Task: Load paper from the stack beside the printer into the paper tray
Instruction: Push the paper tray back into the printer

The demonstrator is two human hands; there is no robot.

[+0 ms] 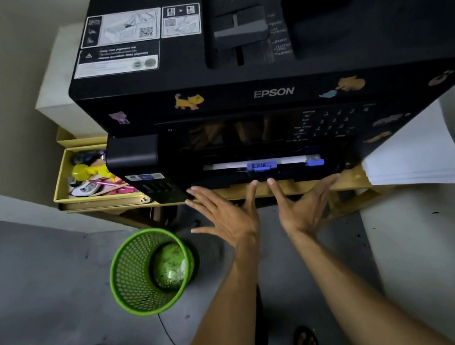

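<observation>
A black Epson printer [273, 91] with animal stickers stands on a wooden table. Low in its front, the paper tray slot [263, 167] shows a strip of white paper and blue guides [261, 165]. A stack of white paper [412, 159] lies on the table at the printer's right. My left hand [226, 216] and my right hand [306, 205] are side by side just below the slot, fingers spread and pointing at the printer's lower front edge. Neither hand holds anything.
A yellow open box [97, 178] with small stationery sits left of the printer, a white box [61, 87] behind it. A green mesh waste bin [149, 272] stands on the grey floor below left. My sandalled foot [304, 344] shows at the bottom.
</observation>
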